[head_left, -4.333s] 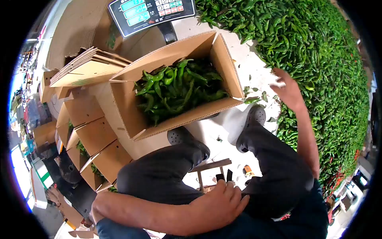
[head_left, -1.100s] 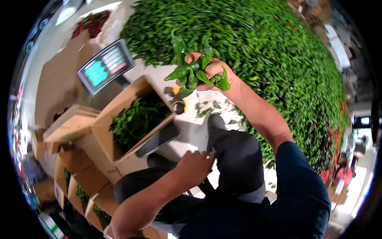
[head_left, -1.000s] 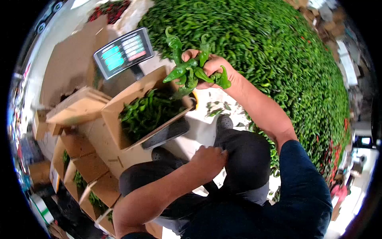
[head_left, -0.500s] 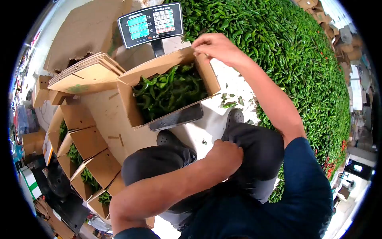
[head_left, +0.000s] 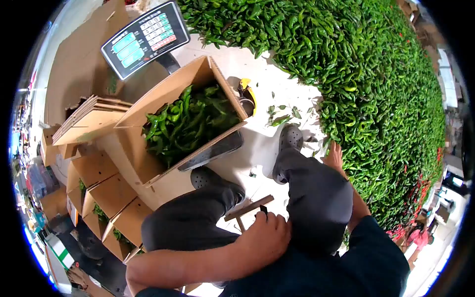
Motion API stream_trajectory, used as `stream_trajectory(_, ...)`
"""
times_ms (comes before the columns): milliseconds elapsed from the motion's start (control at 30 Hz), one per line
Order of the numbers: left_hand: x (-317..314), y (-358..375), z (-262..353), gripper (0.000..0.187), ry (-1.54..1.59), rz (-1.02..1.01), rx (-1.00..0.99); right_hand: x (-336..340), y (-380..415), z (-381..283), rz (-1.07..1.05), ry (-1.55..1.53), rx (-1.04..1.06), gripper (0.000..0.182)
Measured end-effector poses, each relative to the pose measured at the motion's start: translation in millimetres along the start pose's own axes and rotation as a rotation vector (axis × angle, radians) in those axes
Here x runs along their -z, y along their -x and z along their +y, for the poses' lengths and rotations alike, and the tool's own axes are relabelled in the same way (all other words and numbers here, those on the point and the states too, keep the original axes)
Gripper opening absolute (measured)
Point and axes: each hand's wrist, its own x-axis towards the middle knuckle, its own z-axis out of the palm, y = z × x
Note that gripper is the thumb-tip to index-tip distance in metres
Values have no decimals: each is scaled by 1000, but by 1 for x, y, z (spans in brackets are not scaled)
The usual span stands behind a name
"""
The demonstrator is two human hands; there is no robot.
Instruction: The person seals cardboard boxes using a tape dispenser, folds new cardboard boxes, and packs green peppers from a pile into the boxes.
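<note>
My left hand [head_left: 267,237] is closed low between my knees, beside a brown T-shaped piece [head_left: 250,208]; a small black thing shows at its fingertips, and what its palm holds is hidden. Beyond my right knee, my right hand [head_left: 334,156] reaches down to the edge of the green pepper pile [head_left: 386,114], fingers stretched out and partly hidden by the knee. An open cardboard box [head_left: 168,94], partly filled with green peppers [head_left: 185,121], rests tilted in view on a dark scale platform [head_left: 213,151].
The scale display [head_left: 146,39] stands behind the box. Flattened cardboard [head_left: 94,116] leans at its left. Boxes with peppers [head_left: 111,195] line the lower left. A yellow and black object [head_left: 247,96] and loose peppers [head_left: 282,119] lie on the floor. At far right is a person [head_left: 420,238].
My right hand has left the box's edge and moved down to the pile. My left hand has shifted down and left. The T-shaped piece and the yellow and black object have come into view.
</note>
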Motion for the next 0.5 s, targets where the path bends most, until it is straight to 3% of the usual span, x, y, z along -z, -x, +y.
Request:
stream_trajectory(33,1,-1,0,40,-3,21,-30,0,11,2,-27,76,-158,115)
stream_trajectory(100,1,-8,-1,42,-17,-21,5,-22,7,28,-61,38,-214,126)
stream_trajectory(167,-6,-12,0,43,-48,-16,69,-64,-14,59,38,-85,-311,125)
stream_trajectory(200,-7,-15,-1,45,-48,-24,117,-43,-17,40,11,-130,-401,124)
stream_trajectory(233,-12,-16,-5,45,31,-42,91,-53,-24,41,133,-146,-394,124)
stream_trajectory(300,-25,-16,-17,46,185,-75,43,-43,-33,31,68,-121,-354,119)
stream_trajectory(367,-7,-23,-26,43,133,-200,-17,-33,-32,21,-22,-42,-341,106)
stream_trajectory(500,0,-33,-32,36,162,-242,-2,-61,-33,63,16,109,-194,56)
